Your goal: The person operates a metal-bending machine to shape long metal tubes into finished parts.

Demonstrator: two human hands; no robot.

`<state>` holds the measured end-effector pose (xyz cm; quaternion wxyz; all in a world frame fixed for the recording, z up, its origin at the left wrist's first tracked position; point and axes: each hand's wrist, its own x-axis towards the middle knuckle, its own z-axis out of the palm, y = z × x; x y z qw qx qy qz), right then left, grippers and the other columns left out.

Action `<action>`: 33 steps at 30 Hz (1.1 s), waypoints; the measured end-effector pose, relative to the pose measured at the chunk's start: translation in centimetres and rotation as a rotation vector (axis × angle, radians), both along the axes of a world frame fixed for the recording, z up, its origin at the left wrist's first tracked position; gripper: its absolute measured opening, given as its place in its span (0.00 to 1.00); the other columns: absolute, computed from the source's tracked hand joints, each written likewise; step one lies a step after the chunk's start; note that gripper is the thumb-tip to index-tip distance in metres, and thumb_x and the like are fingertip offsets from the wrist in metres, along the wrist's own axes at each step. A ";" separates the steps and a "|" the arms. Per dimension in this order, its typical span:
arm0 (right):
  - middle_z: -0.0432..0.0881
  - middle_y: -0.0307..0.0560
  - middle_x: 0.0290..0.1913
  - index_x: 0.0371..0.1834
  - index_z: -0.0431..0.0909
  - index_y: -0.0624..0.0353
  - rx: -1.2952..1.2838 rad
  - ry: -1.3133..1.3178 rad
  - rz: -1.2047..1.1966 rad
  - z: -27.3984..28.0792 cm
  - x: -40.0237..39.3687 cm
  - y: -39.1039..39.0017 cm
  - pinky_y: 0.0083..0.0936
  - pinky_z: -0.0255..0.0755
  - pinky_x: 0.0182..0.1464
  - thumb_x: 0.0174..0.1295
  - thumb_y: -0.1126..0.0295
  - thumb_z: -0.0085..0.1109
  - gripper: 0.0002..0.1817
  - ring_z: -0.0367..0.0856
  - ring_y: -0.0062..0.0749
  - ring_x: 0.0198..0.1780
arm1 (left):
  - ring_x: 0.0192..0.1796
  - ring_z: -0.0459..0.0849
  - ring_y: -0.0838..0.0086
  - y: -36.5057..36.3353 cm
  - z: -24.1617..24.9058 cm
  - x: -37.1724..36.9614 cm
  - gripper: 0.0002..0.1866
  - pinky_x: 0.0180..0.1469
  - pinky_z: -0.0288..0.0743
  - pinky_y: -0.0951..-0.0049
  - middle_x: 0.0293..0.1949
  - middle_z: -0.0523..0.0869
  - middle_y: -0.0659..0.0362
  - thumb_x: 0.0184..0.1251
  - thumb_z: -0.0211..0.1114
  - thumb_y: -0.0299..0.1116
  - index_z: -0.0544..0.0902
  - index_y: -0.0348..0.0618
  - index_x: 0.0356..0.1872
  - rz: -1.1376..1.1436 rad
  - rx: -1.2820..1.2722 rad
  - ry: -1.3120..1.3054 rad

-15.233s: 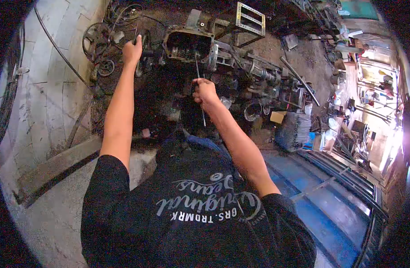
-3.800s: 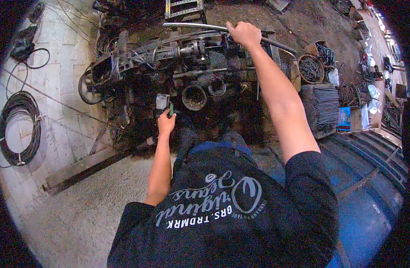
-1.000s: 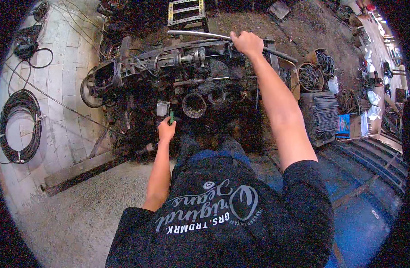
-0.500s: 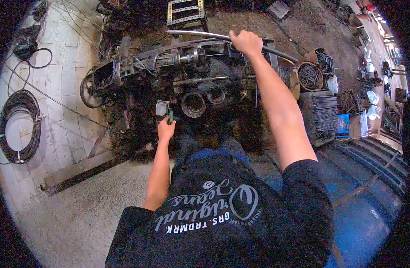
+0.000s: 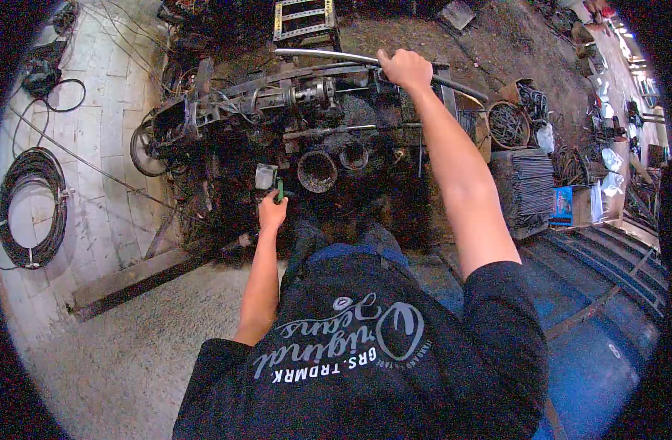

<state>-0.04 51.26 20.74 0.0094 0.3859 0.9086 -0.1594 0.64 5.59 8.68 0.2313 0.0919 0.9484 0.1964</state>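
My right hand (image 5: 407, 69) is closed around a long, slightly curved metal bar (image 5: 325, 53), a lever-like rod that crosses above the far side of a dark, greasy machine (image 5: 226, 121). Low on the machine's near left side, my left hand (image 5: 272, 210) is wrapped round a green handle (image 5: 279, 191). Just beyond that hand sits a small pale grey box (image 5: 266, 177). A round cup (image 5: 317, 171) filled with small bits stands right of the handle, with a smaller ring-shaped cup (image 5: 353, 155) beside it. A shaft with a chuck-like part (image 5: 314, 93) runs along the machine.
A coil of black wire (image 5: 32, 209) lies on the pale floor at left, near a metal beam (image 5: 131, 282). At right are a stack of dark rods (image 5: 532, 187), a round basket of metal pieces (image 5: 508, 125) and blue sheeting (image 5: 600, 330). A yellowish metal rack (image 5: 304, 20) stands behind.
My right hand and the bar have shifted very slightly to the right. My left hand stays at the green handle.
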 end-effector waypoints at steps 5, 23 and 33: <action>0.84 0.57 0.41 0.37 0.84 0.59 -0.030 -0.053 -0.018 0.2 0.1 0.2 0.42 0.75 0.47 0.59 0.37 0.38 0.36 0.82 0.49 0.45 | 0.50 0.81 0.53 0.0 0.1 0.0 0.23 0.52 0.74 0.61 0.47 0.82 0.44 0.56 0.65 0.37 0.78 0.39 0.53 0.010 0.006 -0.010; 0.83 0.58 0.43 0.38 0.84 0.61 -0.016 -0.029 -0.020 0.1 0.1 0.2 0.42 0.74 0.49 0.58 0.38 0.38 0.36 0.82 0.50 0.47 | 0.49 0.82 0.54 -0.1 -0.5 0.1 0.22 0.51 0.74 0.62 0.46 0.83 0.44 0.56 0.66 0.38 0.79 0.40 0.51 0.022 -0.005 0.014; 0.83 0.58 0.43 0.39 0.84 0.60 -0.012 -0.030 -0.024 0.3 0.2 0.2 0.42 0.74 0.49 0.59 0.37 0.38 0.36 0.82 0.49 0.47 | 0.49 0.82 0.53 0.0 -0.3 -0.1 0.23 0.52 0.74 0.61 0.46 0.83 0.44 0.55 0.66 0.38 0.79 0.37 0.52 0.047 -0.007 -0.029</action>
